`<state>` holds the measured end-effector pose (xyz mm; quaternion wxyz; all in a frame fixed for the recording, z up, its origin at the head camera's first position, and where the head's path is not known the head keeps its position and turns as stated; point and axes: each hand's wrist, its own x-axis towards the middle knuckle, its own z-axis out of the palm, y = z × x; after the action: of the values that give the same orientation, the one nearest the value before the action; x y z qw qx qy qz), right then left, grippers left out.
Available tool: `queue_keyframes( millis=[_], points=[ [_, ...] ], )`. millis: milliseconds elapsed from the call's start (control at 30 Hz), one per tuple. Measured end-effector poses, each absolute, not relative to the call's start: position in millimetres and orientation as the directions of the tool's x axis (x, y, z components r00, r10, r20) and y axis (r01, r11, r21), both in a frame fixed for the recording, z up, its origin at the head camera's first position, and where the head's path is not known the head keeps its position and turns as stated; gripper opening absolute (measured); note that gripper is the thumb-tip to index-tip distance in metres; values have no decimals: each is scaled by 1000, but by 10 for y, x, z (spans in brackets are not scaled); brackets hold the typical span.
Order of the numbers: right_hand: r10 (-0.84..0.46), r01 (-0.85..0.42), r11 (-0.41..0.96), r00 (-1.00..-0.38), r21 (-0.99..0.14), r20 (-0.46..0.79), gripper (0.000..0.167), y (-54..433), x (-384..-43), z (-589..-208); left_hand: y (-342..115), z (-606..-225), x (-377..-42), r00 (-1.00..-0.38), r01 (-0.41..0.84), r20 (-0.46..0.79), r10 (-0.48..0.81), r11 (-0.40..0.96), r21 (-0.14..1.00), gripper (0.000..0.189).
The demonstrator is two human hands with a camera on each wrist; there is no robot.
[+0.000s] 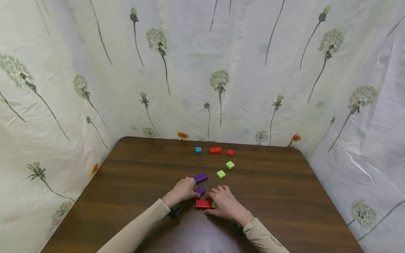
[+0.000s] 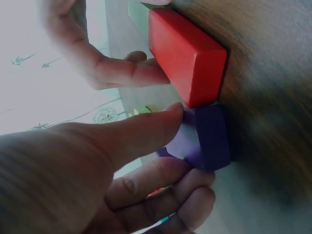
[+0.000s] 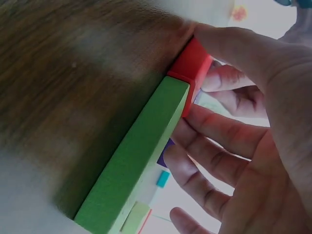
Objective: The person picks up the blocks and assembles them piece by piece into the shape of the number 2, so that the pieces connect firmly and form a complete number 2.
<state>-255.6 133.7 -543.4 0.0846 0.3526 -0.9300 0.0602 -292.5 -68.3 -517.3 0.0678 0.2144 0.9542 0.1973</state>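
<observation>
My left hand (image 1: 184,189) pinches a small purple block (image 2: 214,139) between thumb and forefinger, low over the tabletop. Right beside that block lies a red rectangular block (image 1: 203,204), one end close to the purple one in the left wrist view. My right hand (image 1: 227,204) spans the red block, thumb on its near side and fingertips on its far side. End to end with the red block is a long green block (image 3: 134,153), mostly hidden under the right hand in the head view. A longer purple block (image 1: 201,177) lies just beyond the left fingers.
Two light green blocks (image 1: 221,174) lie beyond the right hand. Near the far edge of the brown table (image 1: 142,168) sit a blue block (image 1: 198,150), a long red block (image 1: 215,150) and a small red block (image 1: 230,152). A floral curtain (image 1: 190,70) surrounds the table.
</observation>
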Motion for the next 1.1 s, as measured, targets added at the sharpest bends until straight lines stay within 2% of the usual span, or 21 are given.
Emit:
queue_keyframes(
  millis=[267,567,1100],
  points=[
    [-630,-665,734,-742,-137,231,50,1382,-2595,-5392,-692,-5175,-2934,-900,380,-44,433,830,408,54],
    [-599,-630,741,-777,-234,194,50,1471,-2638,-5348,-702,-5159,-2930,-900,371,-60,433,829,418,54],
    [-512,-554,778,-832,-295,213,37,1740,-2680,-5266,-700,-5142,-2902,-904,360,-76,421,845,394,58]
  ],
)
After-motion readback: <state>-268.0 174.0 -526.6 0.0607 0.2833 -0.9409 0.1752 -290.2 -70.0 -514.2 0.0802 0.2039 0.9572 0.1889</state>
